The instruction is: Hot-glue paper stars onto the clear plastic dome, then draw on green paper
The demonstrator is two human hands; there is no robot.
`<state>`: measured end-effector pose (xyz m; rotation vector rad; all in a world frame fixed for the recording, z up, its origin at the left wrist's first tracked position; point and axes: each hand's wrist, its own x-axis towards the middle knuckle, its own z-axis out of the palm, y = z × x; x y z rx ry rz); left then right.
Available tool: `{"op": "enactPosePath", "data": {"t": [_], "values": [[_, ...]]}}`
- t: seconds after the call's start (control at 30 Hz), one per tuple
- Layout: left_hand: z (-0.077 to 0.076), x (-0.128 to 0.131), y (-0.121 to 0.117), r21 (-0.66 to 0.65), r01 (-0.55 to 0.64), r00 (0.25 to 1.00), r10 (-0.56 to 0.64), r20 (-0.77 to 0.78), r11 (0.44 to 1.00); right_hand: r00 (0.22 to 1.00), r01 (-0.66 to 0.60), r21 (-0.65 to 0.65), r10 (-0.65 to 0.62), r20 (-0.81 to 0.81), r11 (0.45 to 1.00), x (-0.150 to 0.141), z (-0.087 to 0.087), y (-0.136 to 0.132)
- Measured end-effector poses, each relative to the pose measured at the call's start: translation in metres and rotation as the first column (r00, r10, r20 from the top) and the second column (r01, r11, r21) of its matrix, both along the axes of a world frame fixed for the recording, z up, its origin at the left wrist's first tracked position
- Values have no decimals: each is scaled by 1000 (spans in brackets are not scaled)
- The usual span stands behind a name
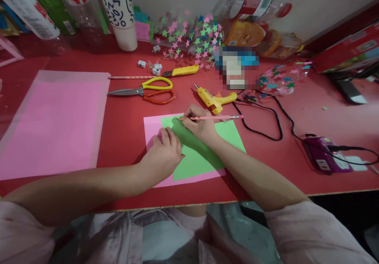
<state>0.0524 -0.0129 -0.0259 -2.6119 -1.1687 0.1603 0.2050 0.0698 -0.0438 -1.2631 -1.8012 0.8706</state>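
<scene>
A pink pencil (214, 117) is gripped in my right hand (199, 125), its tip down at the upper left of a green sheet of paper (197, 163). That sheet lies over a larger pink sheet (152, 128), whose left and lower edges show. My left hand (166, 150) rests on the left side of the papers, its fingers bent and lying on the green sheet. Just beyond my right hand lies a yellow glue gun (215, 99). Scissors (142, 91) with yellow and orange handles lie open beyond my left hand.
A pink sheet in a clear sleeve (56, 126) lies at left. Behind the scissors are another pencil (132, 77) and a yellow utility knife (182, 71). Star-filled clear bags (204, 35), plastic bottles (254, 4) and a white bottle (120, 15) line the back. A black cord (278, 126) reaches a purple box (321, 153).
</scene>
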Motion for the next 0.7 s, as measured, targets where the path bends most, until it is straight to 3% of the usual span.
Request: {"op": "enactPosePath", "data": {"t": [0.7], "values": [[0,0,0,-51,-21,999,23,25,998,983,-164,4,163,78,986,0,0,-2]]}}
